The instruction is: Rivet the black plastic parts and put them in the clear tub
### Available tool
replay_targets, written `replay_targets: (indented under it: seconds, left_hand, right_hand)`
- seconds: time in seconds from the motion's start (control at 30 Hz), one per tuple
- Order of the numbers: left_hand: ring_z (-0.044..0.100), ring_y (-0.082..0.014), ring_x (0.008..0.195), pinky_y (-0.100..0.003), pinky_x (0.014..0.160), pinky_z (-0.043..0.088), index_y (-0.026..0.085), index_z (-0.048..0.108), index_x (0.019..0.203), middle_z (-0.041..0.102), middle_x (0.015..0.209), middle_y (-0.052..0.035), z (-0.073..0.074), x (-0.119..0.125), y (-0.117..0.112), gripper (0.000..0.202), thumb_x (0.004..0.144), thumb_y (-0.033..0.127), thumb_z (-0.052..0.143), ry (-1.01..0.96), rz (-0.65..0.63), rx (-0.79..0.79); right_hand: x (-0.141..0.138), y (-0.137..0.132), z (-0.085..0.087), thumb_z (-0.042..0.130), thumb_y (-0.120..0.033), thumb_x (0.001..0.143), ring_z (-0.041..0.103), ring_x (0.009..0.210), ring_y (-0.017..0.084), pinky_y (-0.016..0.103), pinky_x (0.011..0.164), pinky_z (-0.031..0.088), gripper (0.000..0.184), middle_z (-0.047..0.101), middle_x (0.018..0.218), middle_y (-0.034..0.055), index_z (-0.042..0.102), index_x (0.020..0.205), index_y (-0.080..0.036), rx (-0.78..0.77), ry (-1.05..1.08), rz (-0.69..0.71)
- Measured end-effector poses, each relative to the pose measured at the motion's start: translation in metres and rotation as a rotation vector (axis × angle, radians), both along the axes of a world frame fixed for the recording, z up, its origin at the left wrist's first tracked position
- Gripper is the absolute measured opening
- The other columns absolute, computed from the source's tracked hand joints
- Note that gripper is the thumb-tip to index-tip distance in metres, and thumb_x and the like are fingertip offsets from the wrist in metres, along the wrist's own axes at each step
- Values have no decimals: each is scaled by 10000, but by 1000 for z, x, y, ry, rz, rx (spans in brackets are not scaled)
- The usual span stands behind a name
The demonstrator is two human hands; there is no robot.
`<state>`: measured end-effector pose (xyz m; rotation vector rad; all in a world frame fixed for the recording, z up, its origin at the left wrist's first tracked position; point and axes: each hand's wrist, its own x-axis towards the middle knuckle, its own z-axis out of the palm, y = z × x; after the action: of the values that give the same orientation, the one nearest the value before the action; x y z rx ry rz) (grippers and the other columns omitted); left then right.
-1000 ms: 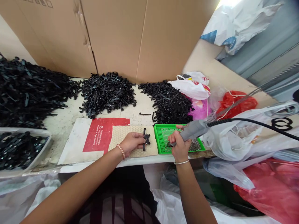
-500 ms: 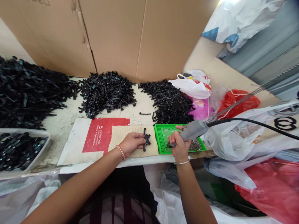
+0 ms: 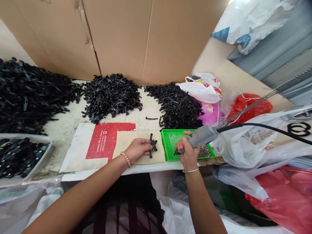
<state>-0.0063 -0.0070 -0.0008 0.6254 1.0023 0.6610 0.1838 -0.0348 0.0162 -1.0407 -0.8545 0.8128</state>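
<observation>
My left hand point(image 3: 136, 149) pinches a small black plastic assembly point(image 3: 152, 145) and holds it down on a beige honeycomb mat point(image 3: 126, 139). My right hand point(image 3: 187, 152) is wrapped round a grey electric screwdriver point(image 3: 201, 136), whose tip points down into a green mesh tray point(image 3: 171, 140) holding small metal screws point(image 3: 204, 151). A black cable point(image 3: 268, 128) runs from the screwdriver off to the right.
Piles of black plastic parts point(image 3: 110, 96) lie along the back of the bench, with a clear bin point(image 3: 21, 156) of them at the left. Cardboard walls point(image 3: 122, 35) stand behind. Plastic bags point(image 3: 246, 146) crowd the right side. A red-and-white sheet point(image 3: 97, 143) lies under the mat.
</observation>
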Motion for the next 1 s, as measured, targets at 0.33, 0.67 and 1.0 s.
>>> replay_targets:
  seconds: [0.33, 0.67, 1.0]
  left_hand:
    - [678, -145, 733, -224, 657, 554, 105, 695, 802, 720, 891, -102, 2, 0, -1, 173, 645, 80, 764, -7, 10, 5]
    - [673, -142, 715, -218, 640, 549, 108, 697, 785, 719, 845, -88, 4, 1, -1, 142, 658, 58, 738, 22, 8, -8]
    - [669, -144, 732, -226, 662, 547, 105, 700, 794, 722, 870, -97, 2, 1, -1, 157, 649, 82, 757, 11, -4, -2]
  right_hand:
    - [2, -1, -5, 701, -344, 763, 387, 390, 92, 236, 440, 357, 295, 430, 464, -106, 525, 963, -218, 22, -51, 22]
    - [2, 0, -5, 709, -331, 767, 380, 394, 84, 230, 446, 365, 281, 431, 466, -104, 535, 953, -212, 35, -31, 42]
    - [2, -1, -6, 713, -328, 766, 361, 371, 74, 211, 413, 343, 248, 403, 448, -111, 533, 897, -218, 68, -40, 62]
